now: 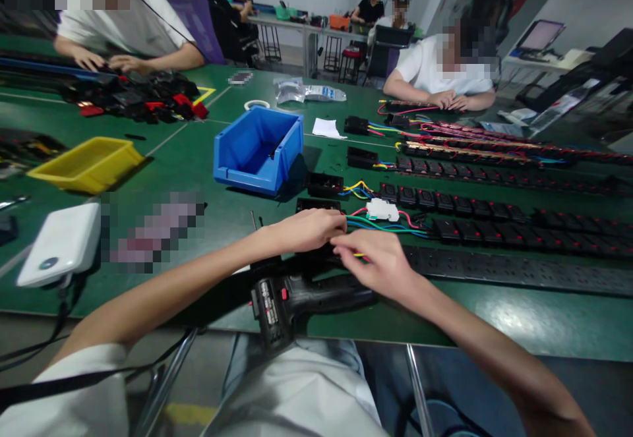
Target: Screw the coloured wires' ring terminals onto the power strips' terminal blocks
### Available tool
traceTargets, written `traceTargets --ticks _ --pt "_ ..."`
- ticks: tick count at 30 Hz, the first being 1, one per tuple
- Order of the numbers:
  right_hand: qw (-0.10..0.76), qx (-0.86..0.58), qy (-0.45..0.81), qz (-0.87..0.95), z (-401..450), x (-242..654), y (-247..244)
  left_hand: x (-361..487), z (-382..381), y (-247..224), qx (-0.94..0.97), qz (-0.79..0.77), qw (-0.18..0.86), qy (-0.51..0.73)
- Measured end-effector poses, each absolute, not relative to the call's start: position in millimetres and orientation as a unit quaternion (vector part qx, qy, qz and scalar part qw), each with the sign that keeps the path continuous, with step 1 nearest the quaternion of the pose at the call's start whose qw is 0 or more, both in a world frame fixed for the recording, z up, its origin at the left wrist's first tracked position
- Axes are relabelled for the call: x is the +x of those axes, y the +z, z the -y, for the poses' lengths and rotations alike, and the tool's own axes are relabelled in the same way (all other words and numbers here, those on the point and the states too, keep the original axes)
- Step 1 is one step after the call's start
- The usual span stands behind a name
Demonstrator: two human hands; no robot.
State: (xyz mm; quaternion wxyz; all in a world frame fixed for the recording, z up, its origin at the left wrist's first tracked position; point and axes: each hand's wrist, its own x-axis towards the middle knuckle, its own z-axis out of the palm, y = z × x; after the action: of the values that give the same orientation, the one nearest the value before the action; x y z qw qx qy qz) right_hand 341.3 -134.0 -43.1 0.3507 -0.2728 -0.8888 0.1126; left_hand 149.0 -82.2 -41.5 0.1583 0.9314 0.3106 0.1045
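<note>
Over a black plastic end box my left hand is closed, its fingertips bent down. My right hand meets it from the right with thumb and forefinger pinched together. Whatever the fingertips hold is too small or hidden to make out. A short bit of yellow wire shows beside the right fingers. Partly under my hands, a long black power strip runs off to the right. A black cordless screwdriver lies between my body and the hands, at the table edge.
Several socket strips with coloured wires lie in rows at right, one with a white connector. A blue bin, a yellow tray and a white power bank stand leftward. Co-workers sit across the green table.
</note>
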Motion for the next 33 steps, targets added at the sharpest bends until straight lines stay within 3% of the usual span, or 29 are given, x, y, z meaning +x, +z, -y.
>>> traceTargets --ticks 2,4,7,10,24,33 --pt "0.341 -0.392 0.155 0.840 109 357 -43 150 77 -46 0.937 -0.299 0.158 0.092" --pt "0.264 -0.441 0.212 0.832 90 368 -49 150 73 -51 0.942 -0.285 0.157 0.082" --pt "0.147 -0.434 0.256 0.851 80 372 -62 148 69 -55 0.948 -0.267 0.153 0.078" --pt "0.088 -0.402 0.256 0.875 82 371 -73 146 70 -57 0.950 -0.272 0.130 0.081" --pt "-0.003 -0.363 0.210 0.908 84 367 -69 140 71 -68 0.960 -0.261 0.080 0.061" --pt "0.012 -0.376 0.215 0.902 87 365 -70 141 75 -65 0.955 -0.273 0.092 0.072"
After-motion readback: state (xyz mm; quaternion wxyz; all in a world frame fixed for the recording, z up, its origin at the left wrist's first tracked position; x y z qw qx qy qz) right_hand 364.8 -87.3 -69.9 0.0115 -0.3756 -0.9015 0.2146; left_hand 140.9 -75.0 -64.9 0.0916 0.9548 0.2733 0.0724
